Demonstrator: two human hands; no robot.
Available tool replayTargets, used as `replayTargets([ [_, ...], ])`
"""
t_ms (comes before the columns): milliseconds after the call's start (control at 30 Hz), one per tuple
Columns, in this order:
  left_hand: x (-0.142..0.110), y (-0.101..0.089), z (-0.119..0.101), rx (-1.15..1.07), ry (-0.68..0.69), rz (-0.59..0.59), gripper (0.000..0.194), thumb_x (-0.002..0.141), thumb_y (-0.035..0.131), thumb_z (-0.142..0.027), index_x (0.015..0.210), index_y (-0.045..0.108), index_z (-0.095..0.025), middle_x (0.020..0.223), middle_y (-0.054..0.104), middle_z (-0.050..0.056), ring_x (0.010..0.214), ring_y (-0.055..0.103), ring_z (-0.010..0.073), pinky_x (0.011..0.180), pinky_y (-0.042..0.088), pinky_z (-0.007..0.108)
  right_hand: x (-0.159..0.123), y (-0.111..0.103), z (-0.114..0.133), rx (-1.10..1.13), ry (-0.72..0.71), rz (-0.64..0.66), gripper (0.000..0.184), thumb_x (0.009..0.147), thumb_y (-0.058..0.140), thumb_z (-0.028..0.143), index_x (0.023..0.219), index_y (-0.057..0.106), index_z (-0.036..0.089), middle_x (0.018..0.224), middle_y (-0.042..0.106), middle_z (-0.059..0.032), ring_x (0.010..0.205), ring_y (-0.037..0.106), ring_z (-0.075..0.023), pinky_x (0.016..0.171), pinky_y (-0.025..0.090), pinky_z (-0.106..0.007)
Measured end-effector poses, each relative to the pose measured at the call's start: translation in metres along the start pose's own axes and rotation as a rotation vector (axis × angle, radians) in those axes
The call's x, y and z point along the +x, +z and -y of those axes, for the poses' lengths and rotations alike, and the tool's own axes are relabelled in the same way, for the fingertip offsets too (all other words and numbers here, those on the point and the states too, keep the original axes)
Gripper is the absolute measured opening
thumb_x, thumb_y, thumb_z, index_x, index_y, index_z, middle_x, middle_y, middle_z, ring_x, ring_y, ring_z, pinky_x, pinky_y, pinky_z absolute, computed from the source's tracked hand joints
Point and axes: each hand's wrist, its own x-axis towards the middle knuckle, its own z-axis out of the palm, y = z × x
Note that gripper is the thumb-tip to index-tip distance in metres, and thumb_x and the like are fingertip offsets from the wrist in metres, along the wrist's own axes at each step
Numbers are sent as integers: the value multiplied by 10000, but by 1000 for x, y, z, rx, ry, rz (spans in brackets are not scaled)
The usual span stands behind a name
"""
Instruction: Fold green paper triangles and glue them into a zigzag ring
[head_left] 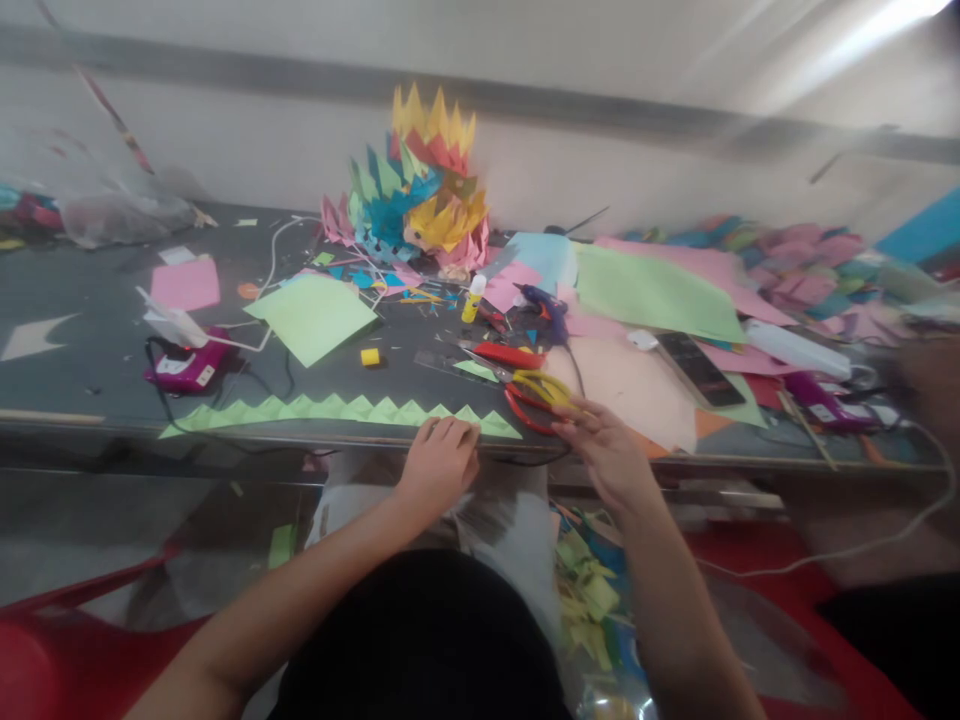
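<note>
A long green paper strip (pixel 352 410) with a row of folded points lies along the table's front edge. My left hand (pixel 441 462) is over its right part, fingers curled together and closed on it; the fingertips are partly hidden. My right hand (pixel 611 455) pinches the handle end of a pair of scissors (pixel 551 387) with one yellow and one red handle loop. The scissor blades point left, over a small green paper scrap (pixel 477 370). Just behind them lies a red-handled cutter (pixel 510 355).
Folded paper crowns (pixel 435 200) are piled at the back. A glue stick (pixel 473 298), its yellow cap (pixel 370 357), a glue gun (pixel 546 312), a phone (pixel 699 370), paper sheets (pixel 652 290) and a purple device with a cord (pixel 191 368) lie around. Another person's arm (pixel 930 400) shows at right.
</note>
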Motion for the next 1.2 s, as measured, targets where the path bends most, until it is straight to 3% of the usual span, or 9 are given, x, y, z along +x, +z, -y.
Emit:
replayTargets([
  [167,0,1,0,-5,2,-9,280,859,471,-204,1124,545,-152,997,612,72,995,530,209,913,390,364,-1,5,-1,-23,6,37,430,631,760,346,1014,585,262,998,669,-25,804,643,-154,843,514,-372],
  [333,0,3,-1,5,9,-28,287,861,469,-199,1132,546,-140,994,615,72,989,531,207,912,386,357,1,-1,-4,-67,-53,-36,446,585,789,317,985,602,254,919,632,-10,808,605,-138,783,515,-306],
  [467,-1,2,-1,6,6,-40,289,854,472,-191,1126,548,-131,991,619,67,984,534,207,912,384,355,-2,-16,3,-146,-87,-70,399,666,715,391,1018,592,248,906,584,-5,729,588,-117,717,516,-281],
  [667,0,1,-1,-27,-13,-28,281,854,465,-196,1118,549,-146,987,619,65,977,540,205,922,382,369,-14,-52,23,-423,-35,-33,509,702,666,437,1156,528,254,836,497,15,559,531,-91,555,500,-255],
  [867,3,-3,0,-99,-56,-10,284,863,467,-218,1132,548,-179,1013,629,59,971,556,196,951,364,404,-18,-73,21,-605,-27,51,703,552,782,423,1171,516,225,859,579,-28,761,604,-177,704,528,-308],
  [933,3,-6,-1,-125,-52,-20,304,865,464,-207,1160,534,-181,1043,632,57,995,554,193,970,351,409,-16,-65,20,-613,-53,16,637,576,761,451,1122,538,210,874,613,-52,795,617,-197,735,529,-337],
  [1033,-2,-13,1,-161,-21,-43,293,872,454,-189,1151,542,-189,1074,629,56,1024,548,183,985,344,398,-12,-37,20,-578,-113,-8,481,664,687,489,1025,576,191,907,646,-81,735,642,-193,694,538,-344],
  [1100,-6,-19,9,-151,-39,-74,273,875,461,-197,1130,557,-192,1094,624,62,1038,542,189,974,357,392,-8,-11,18,-572,-173,47,419,726,630,486,1016,594,185,899,662,-85,694,653,-189,646,543,-333],
  [1200,-13,-30,34,-71,-151,-117,271,880,476,-234,1132,566,-190,1132,609,78,1063,528,218,941,383,405,-1,25,11,-632,-317,157,409,786,584,409,1137,572,200,956,688,-83,798,667,-202,775,535,-368],
])
